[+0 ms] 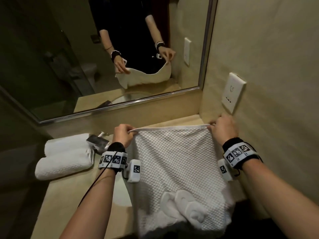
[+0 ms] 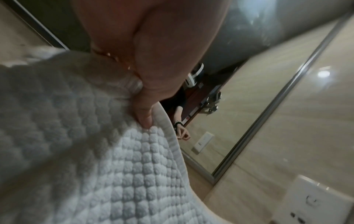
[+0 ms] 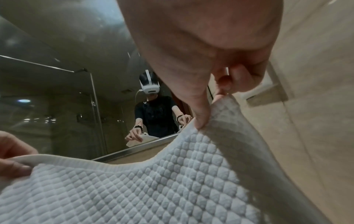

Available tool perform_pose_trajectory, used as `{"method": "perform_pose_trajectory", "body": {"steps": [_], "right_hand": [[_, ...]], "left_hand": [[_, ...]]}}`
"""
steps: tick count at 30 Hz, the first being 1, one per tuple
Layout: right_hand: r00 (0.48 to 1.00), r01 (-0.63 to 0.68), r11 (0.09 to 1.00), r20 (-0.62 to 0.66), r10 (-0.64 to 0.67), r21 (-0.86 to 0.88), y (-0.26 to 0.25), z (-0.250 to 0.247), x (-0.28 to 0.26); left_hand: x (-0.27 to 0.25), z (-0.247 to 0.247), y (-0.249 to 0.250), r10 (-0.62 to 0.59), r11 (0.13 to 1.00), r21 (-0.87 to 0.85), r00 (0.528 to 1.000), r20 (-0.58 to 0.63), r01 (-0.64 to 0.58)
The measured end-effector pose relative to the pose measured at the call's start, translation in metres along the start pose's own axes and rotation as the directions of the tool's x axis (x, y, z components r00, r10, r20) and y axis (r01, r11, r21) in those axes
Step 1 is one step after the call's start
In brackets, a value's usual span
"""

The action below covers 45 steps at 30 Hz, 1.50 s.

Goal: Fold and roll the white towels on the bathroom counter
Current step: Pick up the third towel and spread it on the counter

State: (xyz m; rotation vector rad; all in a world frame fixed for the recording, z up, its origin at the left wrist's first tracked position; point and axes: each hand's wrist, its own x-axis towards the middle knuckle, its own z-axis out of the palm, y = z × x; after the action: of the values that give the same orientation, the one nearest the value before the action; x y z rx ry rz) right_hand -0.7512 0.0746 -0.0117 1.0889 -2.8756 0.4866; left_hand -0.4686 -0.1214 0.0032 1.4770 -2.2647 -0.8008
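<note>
Over tabletop (image 1: 72, 185): waffle towel (image 1: 174, 163) held up
Left hand (image 1: 123, 135): pinches one top corner
Right hand (image 1: 224, 130): pinches the other

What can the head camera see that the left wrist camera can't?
Only the head view shows the rolled towels lying on the counter to the left, the right hand itself pinching the far right corner, and the small rolled cloths on the near part of the spread towel.

Only the left wrist view shows, close up, the thumb pressing on the hem.

Both show the waffle towel, the left hand gripping it, the mirror and the wall socket.
</note>
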Motion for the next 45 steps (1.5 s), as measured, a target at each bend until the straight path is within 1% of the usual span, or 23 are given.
{"method": "perform_pose_trajectory", "body": {"steps": [5,8,10,12,13,14,16,17,19,22,25,29,31,32,34,35,36,37,38,39,40,43,45], "right_hand": [[0.99,-0.071,0.997,0.12,0.069,0.013,-0.017,0.031,0.029],[0.961,-0.171,0.984,0.231,0.154,0.056,-0.015,0.057,0.044],[0.91,-0.252,0.965,0.356,0.21,0.075,-0.007,0.078,0.054],[0.82,-0.374,0.921,0.504,0.272,0.111,0.003,0.101,0.065],[0.78,-0.458,0.875,0.545,0.309,0.158,0.006,0.108,0.068],[0.74,-0.563,0.786,0.578,0.344,0.255,0.007,0.116,0.071],[0.695,-0.703,0.557,0.596,0.403,0.442,0.004,0.129,0.074],[0.699,-0.711,0.496,0.574,0.425,0.498,0.003,0.135,0.078],[0.748,-0.663,0.478,0.471,0.468,0.576,0.001,0.145,0.087],[0.789,-0.603,0.487,0.384,0.48,0.632,0.003,0.162,0.115],[0.856,-0.51,0.583,0.308,0.416,0.632,0.001,0.168,0.155],[0.93,-0.336,0.684,0.116,0.348,0.648,-0.026,0.154,0.205],[0.957,-0.231,0.723,0.018,0.289,0.651,-0.034,0.157,0.219],[0.97,-0.213,0.719,0.056,0.237,0.661,-0.037,0.161,0.218],[0.954,-0.263,0.721,0.283,0.097,0.641,-0.031,0.183,0.204],[0.918,-0.28,0.777,0.394,0.044,0.564,-0.025,0.198,0.193],[0.875,-0.243,0.867,0.483,0.003,0.436,-0.019,0.213,0.182],[0.829,-0.159,0.945,0.558,-0.029,0.285,-0.014,0.224,0.169],[0.773,-0.079,0.986,0.633,-0.033,0.147,-0.008,0.236,0.159],[0.733,-0.028,0.997,0.68,-0.027,0.069,-0.003,0.245,0.15],[0.722,-0.015,0.999,0.692,-0.016,0.039,-0.001,0.249,0.142],[0.774,-0.006,1.0,0.633,-0.004,0.014,0.006,0.257,0.136],[0.791,-0.024,1.0,0.612,0.025,-0.01,0.008,0.258,0.139]], "left_hand": [[0.031,0.025,-0.013,-0.109,0.967,0.223,0.992,-0.066,0.121],[0.046,0.04,-0.021,-0.025,0.937,0.345,0.997,-0.067,0.047],[0.057,0.05,-0.026,-0.028,0.938,0.343,0.997,-0.07,0.051],[0.064,0.06,-0.027,-0.073,0.94,0.327,0.994,-0.084,0.097],[0.067,0.065,-0.029,-0.097,0.939,0.322,0.991,-0.097,0.123],[0.069,0.07,-0.031,-0.122,0.936,0.321,0.988,-0.099,0.148],[0.076,0.078,-0.036,-0.167,0.934,0.305,0.982,-0.083,0.185],[0.08,0.082,-0.04,-0.184,0.935,0.296,0.98,-0.072,0.197],[0.089,0.088,-0.045,-0.207,0.937,0.277,0.977,-0.051,0.213],[0.109,0.093,-0.045,-0.225,0.947,0.228,0.974,-0.034,0.227],[0.139,0.089,-0.038,-0.218,0.963,0.148,0.974,-0.061,0.225],[0.188,0.085,-0.027,-0.208,0.978,-0.049,0.962,-0.179,0.203],[0.206,0.093,-0.026,-0.177,0.982,-0.11,0.954,-0.242,0.154],[0.209,0.102,-0.029,-0.144,0.987,-0.105,0.964,-0.226,0.122],[0.207,0.127,-0.043,-0.078,0.996,-0.056,0.996,-0.048,0.076],[0.202,0.143,-0.054,-0.063,0.998,-0.024,0.995,0.079,0.065],[0.195,0.159,-0.069,-0.07,0.998,0.019,0.977,0.201,0.067],[0.187,0.173,-0.084,-0.082,0.995,0.083,0.95,0.301,0.06],[0.179,0.185,-0.099,-0.095,0.987,0.157,0.926,0.366,0.039],[0.171,0.193,-0.111,-0.093,0.977,0.215,0.913,0.397,0.006],[0.165,0.198,-0.12,-0.079,0.971,0.237,0.911,0.405,-0.021],[0.158,0.201,-0.132,-0.033,0.979,0.201,0.927,0.373,-0.046],[0.159,0.2,-0.132,-0.043,0.976,0.216,0.934,0.354,-0.037]]}}
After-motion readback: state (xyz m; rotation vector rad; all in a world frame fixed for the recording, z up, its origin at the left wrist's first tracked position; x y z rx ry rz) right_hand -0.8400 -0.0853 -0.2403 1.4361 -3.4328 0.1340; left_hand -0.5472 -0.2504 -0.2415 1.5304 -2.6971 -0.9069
